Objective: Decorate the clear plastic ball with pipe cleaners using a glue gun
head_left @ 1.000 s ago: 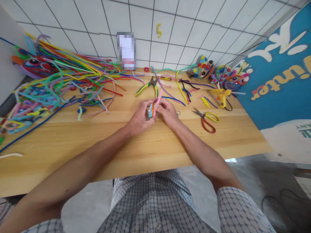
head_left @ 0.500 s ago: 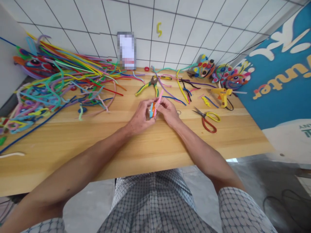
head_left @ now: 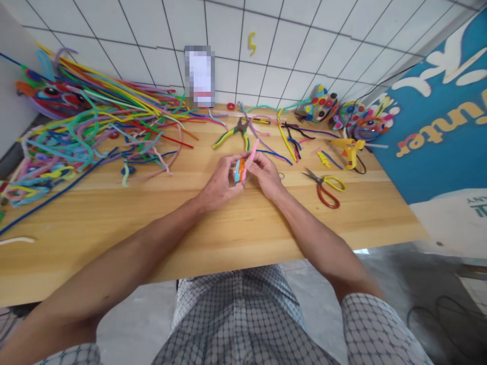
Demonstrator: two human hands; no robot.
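Note:
My left hand (head_left: 219,186) is closed around a small craft piece (head_left: 238,171) wrapped in light blue and orange bands, with a glassy edge on its left side. A pink pipe cleaner (head_left: 254,151) lies along the piece's right side, and its end sticks up past the fingers. My right hand (head_left: 267,175) pinches this pink strip against the piece between thumb and fingers. Part of the piece is hidden by both hands. Just beyond them lie pliers (head_left: 240,133) with yellow-green handles. A small ring (head_left: 281,176) rests beside my right hand.
Scissors (head_left: 324,187) and a yellow glue gun (head_left: 349,152) lie to the right. A big tangle of pipe cleaners (head_left: 76,137) covers the table's left side. Decorated craft figures (head_left: 321,106) stand at the back right. A phone-like blurred screen (head_left: 200,76) leans on the tiled wall.
The camera view has shifted slightly. Both hands keep their hold on the craft piece and pink pipe cleaner, with almost no visible movement.

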